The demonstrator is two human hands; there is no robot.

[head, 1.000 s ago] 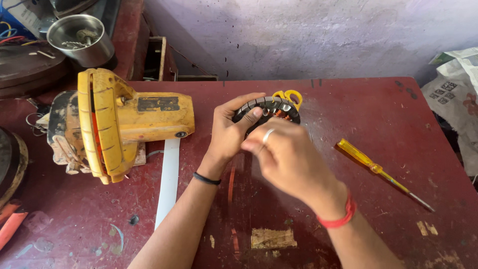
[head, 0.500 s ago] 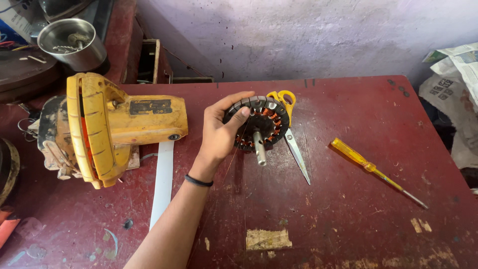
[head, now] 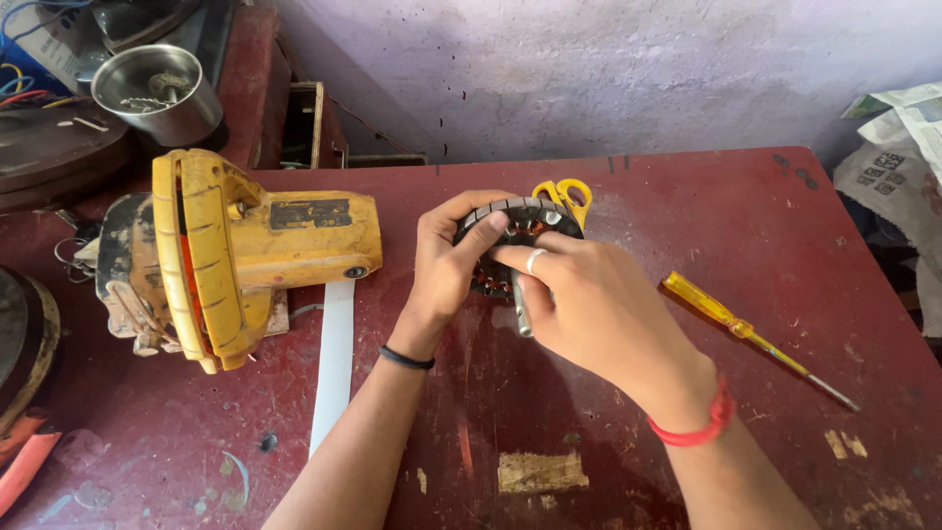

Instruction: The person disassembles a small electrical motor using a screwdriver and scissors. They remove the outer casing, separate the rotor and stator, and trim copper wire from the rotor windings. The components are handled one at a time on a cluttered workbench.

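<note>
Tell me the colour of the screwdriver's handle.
Translucent yellow-amber; the screwdriver lies on the red table, clearest in the head view.

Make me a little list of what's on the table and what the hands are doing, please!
Left hand: grips the round motor stator by its rim
Right hand: fingers on the stator's front, ring on one finger
Behind stator: yellow-handled scissors
Right side: yellow screwdriver
Left side: yellow power tool
Near it: white strip
Surface: red table

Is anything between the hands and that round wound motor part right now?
Nothing visible. The left hand already grips the motor stator at its rim, and the right hand is on it from the front. The yellow-handled scissors lie just behind it.
</note>
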